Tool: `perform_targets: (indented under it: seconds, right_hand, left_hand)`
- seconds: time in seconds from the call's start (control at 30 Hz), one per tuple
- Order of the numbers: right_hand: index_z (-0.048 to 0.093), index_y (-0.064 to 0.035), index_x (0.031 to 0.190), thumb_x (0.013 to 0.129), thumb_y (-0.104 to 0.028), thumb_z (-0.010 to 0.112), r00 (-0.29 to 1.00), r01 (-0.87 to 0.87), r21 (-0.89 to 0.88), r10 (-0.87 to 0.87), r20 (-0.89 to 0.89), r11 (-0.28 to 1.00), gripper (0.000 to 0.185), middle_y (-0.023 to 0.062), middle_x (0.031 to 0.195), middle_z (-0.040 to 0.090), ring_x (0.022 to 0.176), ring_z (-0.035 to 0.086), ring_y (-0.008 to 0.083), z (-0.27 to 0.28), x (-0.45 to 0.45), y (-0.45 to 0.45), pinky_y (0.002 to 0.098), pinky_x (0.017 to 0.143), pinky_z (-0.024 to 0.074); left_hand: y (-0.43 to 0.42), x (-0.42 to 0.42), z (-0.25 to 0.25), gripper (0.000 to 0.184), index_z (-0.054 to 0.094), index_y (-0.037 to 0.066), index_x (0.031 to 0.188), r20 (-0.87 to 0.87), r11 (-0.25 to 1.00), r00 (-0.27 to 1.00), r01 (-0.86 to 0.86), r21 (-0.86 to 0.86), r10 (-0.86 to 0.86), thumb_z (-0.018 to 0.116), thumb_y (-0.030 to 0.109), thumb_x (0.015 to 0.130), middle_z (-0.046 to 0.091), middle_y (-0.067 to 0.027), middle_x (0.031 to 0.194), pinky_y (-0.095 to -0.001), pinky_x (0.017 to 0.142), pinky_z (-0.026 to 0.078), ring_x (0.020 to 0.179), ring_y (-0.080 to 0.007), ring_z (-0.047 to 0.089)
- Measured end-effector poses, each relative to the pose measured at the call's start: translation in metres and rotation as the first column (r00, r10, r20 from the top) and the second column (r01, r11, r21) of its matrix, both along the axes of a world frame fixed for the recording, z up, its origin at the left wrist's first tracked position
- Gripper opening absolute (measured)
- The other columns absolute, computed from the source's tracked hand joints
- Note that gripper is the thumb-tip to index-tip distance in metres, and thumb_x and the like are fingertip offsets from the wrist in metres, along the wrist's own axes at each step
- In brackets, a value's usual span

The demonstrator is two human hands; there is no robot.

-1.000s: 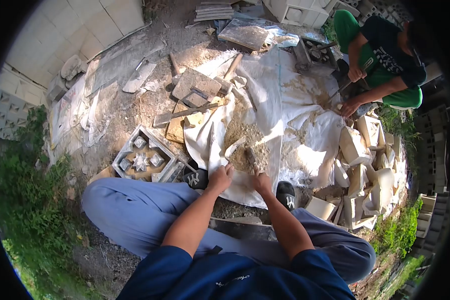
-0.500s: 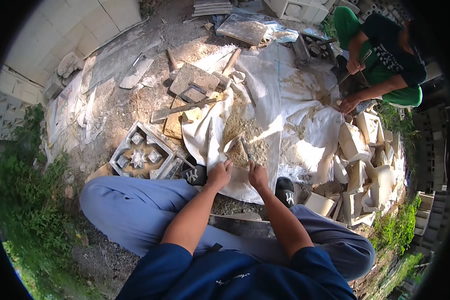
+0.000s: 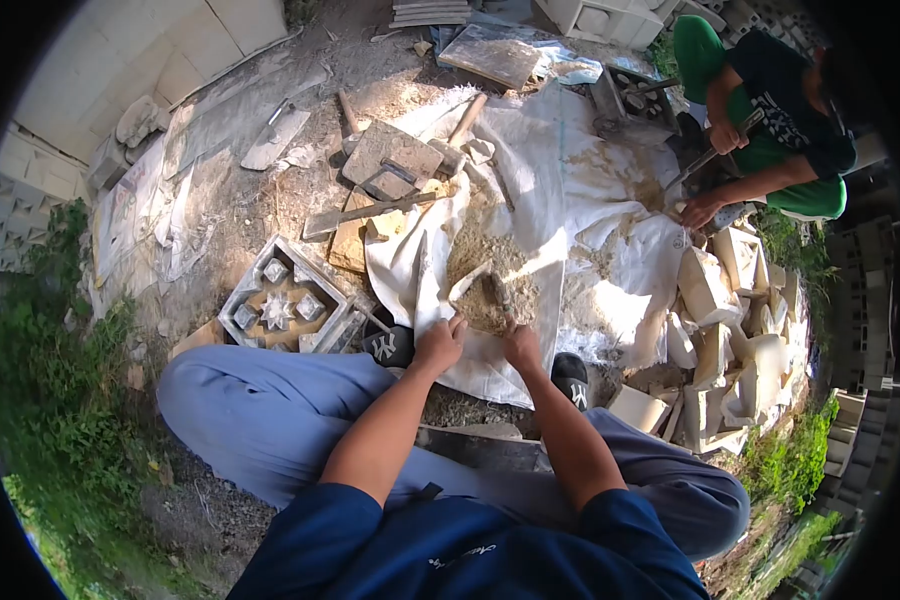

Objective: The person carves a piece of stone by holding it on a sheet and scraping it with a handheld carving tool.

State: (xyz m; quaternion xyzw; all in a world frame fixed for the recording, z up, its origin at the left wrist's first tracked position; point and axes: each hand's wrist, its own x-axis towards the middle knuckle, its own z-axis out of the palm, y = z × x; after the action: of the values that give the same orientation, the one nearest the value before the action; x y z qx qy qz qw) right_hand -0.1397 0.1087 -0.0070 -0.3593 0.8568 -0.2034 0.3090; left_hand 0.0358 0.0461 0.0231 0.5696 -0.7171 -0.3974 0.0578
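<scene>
One hand, the left hand (image 3: 439,346), had its fingers curled at the white sheet (image 3: 482,372), their hold unclear; the right hand (image 3: 522,349) gripped a hand tool (image 3: 500,292), its head over the sandy mix (image 3: 483,247). A taut sheet and short, low strokes seemed best.

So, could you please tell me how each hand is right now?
Left hand: closed over the sheet; what it grips cannot be told.
Right hand: closed, holding a tool.

two own hands (image 3: 439,346), two logo slippers (image 3: 388,347), one co-worker (image 3: 775,95), one star (image 3: 277,311)
</scene>
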Motion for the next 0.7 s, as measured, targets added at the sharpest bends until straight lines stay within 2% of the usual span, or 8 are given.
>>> perform_targets:
  seconds: [0.03, 0.17, 0.27, 0.33, 0.4, 0.47, 0.53, 0.7]
  right_hand:
    - [0.066, 0.0091, 0.080, 0.099, -0.055, 0.036, 0.999, 0.024, 0.053, -0.025, 0.033, 0.998, 0.073, 0.0376, 0.084, 0.061, 0.087, 0.060, 0.0542, -0.002, -0.001, -0.001, 0.0569, 0.078, 0.0441]
    - [0.064, 0.0095, 0.077, 0.099, -0.054, 0.037, 0.998, 0.038, 0.006, -0.039, 0.041, 0.999, 0.073, 0.0364, 0.078, 0.060, 0.080, 0.060, 0.0527, 0.011, 0.002, -0.005, 0.0563, 0.073, 0.0436]
    - [0.064, 0.0087, 0.078, 0.099, -0.047, 0.042, 0.990, 0.095, -0.101, -0.083, 0.110, 0.990, 0.064, 0.0353, 0.073, 0.059, 0.077, 0.059, 0.0531, 0.026, 0.005, -0.008, 0.0582, 0.068, 0.0417]
    - [0.063, 0.0076, 0.079, 0.101, -0.045, 0.039, 0.980, 0.168, -0.197, -0.142, 0.136, 0.966, 0.062, 0.0343, 0.070, 0.057, 0.072, 0.059, 0.0518, 0.027, 0.005, -0.010, 0.0583, 0.065, 0.0392]
    - [0.064, 0.0058, 0.082, 0.102, -0.042, 0.036, 0.993, 0.115, -0.237, -0.109, 0.041, 0.965, 0.059, 0.0331, 0.071, 0.059, 0.072, 0.059, 0.0514, 0.017, 0.003, -0.002, 0.0572, 0.065, 0.0418]
    - [0.063, 0.0091, 0.073, 0.099, -0.052, 0.041, 0.998, -0.010, -0.061, 0.006, -0.058, 0.998, 0.070, 0.0346, 0.068, 0.058, 0.071, 0.059, 0.0527, -0.022, -0.006, 0.013, 0.0568, 0.066, 0.0431]
    - [0.065, 0.0082, 0.074, 0.098, -0.056, 0.040, 0.998, -0.048, -0.073, 0.045, -0.040, 0.996, 0.072, 0.0377, 0.076, 0.058, 0.082, 0.060, 0.0536, -0.013, -0.006, 0.016, 0.0579, 0.073, 0.0437]
    - [0.057, 0.0103, 0.066, 0.098, -0.058, 0.038, 0.964, 0.264, -0.101, -0.260, 0.056, 0.959, 0.078, 0.0297, 0.062, 0.057, 0.062, 0.054, 0.0460, -0.005, -0.014, 0.013, 0.0529, 0.064, 0.0397]
  left_hand:
    - [-0.001, 0.001, -0.005, 0.043, 0.063, -0.001, 0.098, 0.023, 1.000, 1.000, -0.022, 0.020, 0.021, 0.051, 0.040, 0.096, 0.066, -0.0260, 0.093, -0.0503, 0.083, 0.050, 0.092, -0.0437, 0.063]
    - [-0.002, 0.000, -0.002, 0.039, 0.064, 0.002, 0.101, 0.079, 0.998, 0.997, -0.022, 0.054, 0.018, 0.050, 0.038, 0.096, 0.066, -0.0262, 0.094, -0.0500, 0.083, 0.050, 0.094, -0.0434, 0.063]
    - [0.001, 0.005, -0.024, 0.049, 0.061, -0.004, 0.095, 0.021, 0.994, 0.999, 0.029, -0.103, -0.026, 0.049, 0.043, 0.096, 0.066, -0.0275, 0.084, -0.0505, 0.077, 0.051, 0.081, -0.0434, 0.066]
    - [0.002, 0.006, -0.019, 0.049, 0.061, -0.004, 0.095, 0.012, 0.998, 1.000, 0.009, -0.060, -0.009, 0.049, 0.043, 0.096, 0.066, -0.0280, 0.084, -0.0510, 0.077, 0.051, 0.081, -0.0434, 0.066]
    - [-0.002, 0.001, -0.013, 0.049, 0.060, -0.004, 0.095, -0.009, 0.999, 1.000, 0.006, -0.035, -0.007, 0.050, 0.043, 0.096, 0.066, -0.0285, 0.085, -0.0515, 0.077, 0.051, 0.082, -0.0433, 0.066]
    - [-0.003, 0.001, -0.010, 0.036, 0.063, 0.005, 0.100, 0.065, 0.993, 0.997, -0.039, 0.113, 0.032, 0.049, 0.038, 0.096, 0.064, -0.0241, 0.094, -0.0514, 0.078, 0.050, 0.088, -0.0435, 0.063]
    - [0.000, 0.001, 0.001, 0.036, 0.064, 0.006, 0.103, 0.074, 0.999, 0.997, 0.010, 0.030, -0.012, 0.048, 0.039, 0.097, 0.065, -0.0241, 0.094, -0.0510, 0.078, 0.051, 0.088, -0.0432, 0.064]
    - [-0.003, 0.002, -0.017, 0.038, 0.064, 0.010, 0.113, 0.143, 0.999, 0.989, 0.039, 0.006, -0.039, 0.046, 0.040, 0.098, 0.065, -0.0232, 0.094, -0.0503, 0.078, 0.051, 0.088, -0.0425, 0.064]
